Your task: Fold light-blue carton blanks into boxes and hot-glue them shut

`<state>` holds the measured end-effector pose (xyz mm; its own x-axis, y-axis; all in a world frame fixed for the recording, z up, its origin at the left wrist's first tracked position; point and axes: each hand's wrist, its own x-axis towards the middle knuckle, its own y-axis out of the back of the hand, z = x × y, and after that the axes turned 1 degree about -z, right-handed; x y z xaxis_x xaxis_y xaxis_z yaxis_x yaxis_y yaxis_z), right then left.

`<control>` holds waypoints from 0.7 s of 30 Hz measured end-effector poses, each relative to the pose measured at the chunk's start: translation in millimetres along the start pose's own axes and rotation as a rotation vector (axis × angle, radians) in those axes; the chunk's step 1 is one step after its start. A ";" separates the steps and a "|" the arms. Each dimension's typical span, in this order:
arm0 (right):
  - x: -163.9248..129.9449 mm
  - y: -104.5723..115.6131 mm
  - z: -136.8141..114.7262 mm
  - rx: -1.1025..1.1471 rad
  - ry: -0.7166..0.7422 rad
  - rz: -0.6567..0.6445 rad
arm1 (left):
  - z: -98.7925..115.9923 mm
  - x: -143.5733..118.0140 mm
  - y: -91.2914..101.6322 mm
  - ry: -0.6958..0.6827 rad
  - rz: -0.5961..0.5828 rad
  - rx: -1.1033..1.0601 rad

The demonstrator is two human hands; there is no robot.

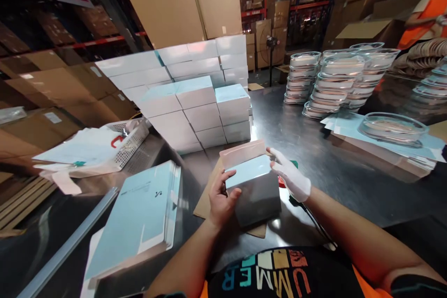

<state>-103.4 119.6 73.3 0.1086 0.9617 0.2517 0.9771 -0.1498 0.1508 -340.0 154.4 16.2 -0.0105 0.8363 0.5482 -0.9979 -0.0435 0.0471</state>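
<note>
A small white box [258,198] with a pale bluish top is held tilted between my two hands, over the metal table. A pale flap [242,152] stands up along its far edge. My bare left hand [223,198] wraps the left side, its thumb on the near face and its fingers at the top edge. On the opposite side, my right hand [289,174], in a white glove, presses its fingers against the right edge. Beneath the box lies a piece of brown cardboard [206,195]. A red and green object [282,181] is partly hidden behind my right hand.
Stacked white boxes [206,116] stand at the back, below large cartons [167,9]. Light blue sheets [136,214] and a white basket [131,149] are left. Clear oval containers [335,84] rise in stacks on the right. Another person's orange vest [424,16] shows far right.
</note>
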 end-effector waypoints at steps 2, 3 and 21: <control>5.1 -14.9 -11.8 0.028 -0.041 -0.073 | -2.1 0.6 2.6 -0.012 -0.030 0.006; 6.9 -17.3 -14.9 0.021 -0.072 -0.097 | -2.9 1.3 3.9 -0.019 -0.051 0.002; -14.1 16.8 -3.6 -0.236 0.603 -0.366 | 23.7 32.5 23.0 -0.428 -0.463 -0.028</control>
<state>-89.1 102.7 75.8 -0.4014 0.6772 0.6166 0.8591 0.0450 0.5099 -361.8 167.5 54.9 0.4435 0.4721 0.7618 -0.8943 0.2903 0.3407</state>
